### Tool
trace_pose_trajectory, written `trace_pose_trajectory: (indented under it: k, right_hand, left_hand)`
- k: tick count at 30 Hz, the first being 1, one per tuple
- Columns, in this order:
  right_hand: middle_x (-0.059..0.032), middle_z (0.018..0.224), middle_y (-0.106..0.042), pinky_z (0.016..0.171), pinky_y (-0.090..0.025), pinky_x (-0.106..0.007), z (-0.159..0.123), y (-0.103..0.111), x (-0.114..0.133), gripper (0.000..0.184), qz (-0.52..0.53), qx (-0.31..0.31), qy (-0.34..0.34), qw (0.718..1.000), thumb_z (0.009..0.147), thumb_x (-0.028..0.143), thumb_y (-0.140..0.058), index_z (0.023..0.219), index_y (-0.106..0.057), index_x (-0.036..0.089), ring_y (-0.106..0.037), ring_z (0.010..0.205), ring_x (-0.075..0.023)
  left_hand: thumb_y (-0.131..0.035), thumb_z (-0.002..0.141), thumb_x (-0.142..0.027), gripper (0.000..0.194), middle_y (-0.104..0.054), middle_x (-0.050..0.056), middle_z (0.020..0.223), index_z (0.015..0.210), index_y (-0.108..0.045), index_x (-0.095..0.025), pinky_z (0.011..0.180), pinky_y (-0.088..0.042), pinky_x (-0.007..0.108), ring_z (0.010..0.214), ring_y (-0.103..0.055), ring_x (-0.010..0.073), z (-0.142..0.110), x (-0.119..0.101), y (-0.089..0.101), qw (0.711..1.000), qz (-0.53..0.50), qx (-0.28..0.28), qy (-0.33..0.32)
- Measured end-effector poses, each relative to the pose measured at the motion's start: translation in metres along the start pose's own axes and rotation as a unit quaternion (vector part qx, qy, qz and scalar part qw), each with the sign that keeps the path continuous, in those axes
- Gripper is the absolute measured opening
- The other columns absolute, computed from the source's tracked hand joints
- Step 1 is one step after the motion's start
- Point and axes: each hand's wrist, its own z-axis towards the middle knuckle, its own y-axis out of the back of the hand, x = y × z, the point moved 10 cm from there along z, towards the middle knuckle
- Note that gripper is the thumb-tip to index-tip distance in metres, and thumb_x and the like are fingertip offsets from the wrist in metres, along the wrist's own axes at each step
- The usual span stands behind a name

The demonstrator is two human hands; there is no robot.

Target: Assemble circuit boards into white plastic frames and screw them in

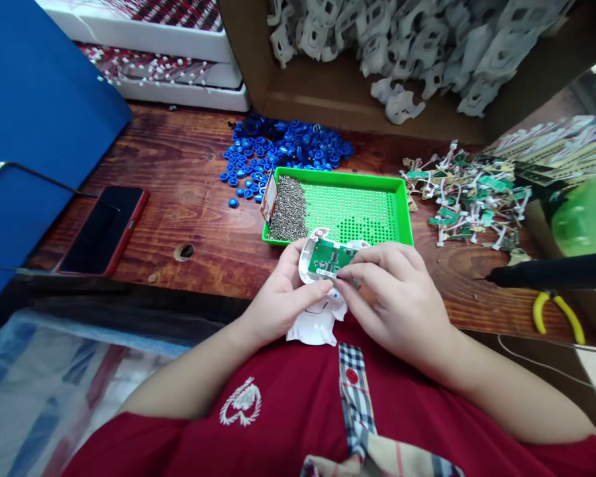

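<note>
L hand grips white plastic shell w/ green PCB; R hand pinches at PCB edge, item unclear; best keep shell steady, touch light.

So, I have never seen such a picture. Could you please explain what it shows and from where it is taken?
No machine here: one camera, worn on a person's head, looks down at that person's bare hands. The left hand holds a white plastic shell with a green circuit board in it; the right hand touches the board's edge; whether it grips something is hidden. On the wooden table are a green tray with small metal parts, loose blue pieces, a phone and wired boards.
</note>
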Motion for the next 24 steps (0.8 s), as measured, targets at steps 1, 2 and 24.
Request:
trace_pose_trajectory:
  k: [1, 2, 24]
  right_hand:
    - [-0.0044, 0.088, -0.062, 0.081, -0.044, -0.035, 0.001, 0.0, 0.001, 0.008, -0.005, 0.003, 0.004, 1.0, 0.083, 0.022, -0.06, 0.089, -0.063, 0.017, -0.054, 0.086, -0.0164]
    - [-0.0046, 0.088, -0.062, 0.081, -0.045, -0.034, 0.003, -0.001, 0.002, 0.008, -0.011, 0.006, 0.01, 1.0, 0.083, 0.022, -0.06, 0.089, -0.063, 0.017, -0.054, 0.085, -0.0164]
    - [0.0003, 0.091, -0.058, 0.072, -0.052, -0.024, -0.023, -0.087, -0.052, 0.031, 0.567, 0.112, -0.37, 0.727, 0.077, 0.032, -0.067, 0.099, -0.048, 0.022, -0.06, 0.08, -0.0102]
  left_hand:
    - [-0.067, 0.074, -0.016, 0.049, -0.066, 0.001, 0.101, 0.117, -0.045, -0.029, 0.071, -0.054, 0.026, 0.083, -0.065, 0.015, 0.0, -0.003, -0.001, 1.0, 0.007, 0.003, -0.012]
    - [-0.067, 0.075, -0.017, 0.049, -0.065, 0.001, 0.104, 0.117, -0.045, -0.029, 0.073, -0.054, 0.026, 0.086, -0.065, 0.0152, 0.0, -0.006, -0.003, 1.0, 0.016, 0.005, -0.024]
    - [-0.071, 0.072, -0.021, 0.043, -0.069, 0.003, 0.097, 0.112, -0.054, -0.02, 0.071, -0.051, 0.026, 0.081, -0.066, 0.0167, -0.003, -0.013, 0.022, 0.993, 0.049, -0.111, -0.008]
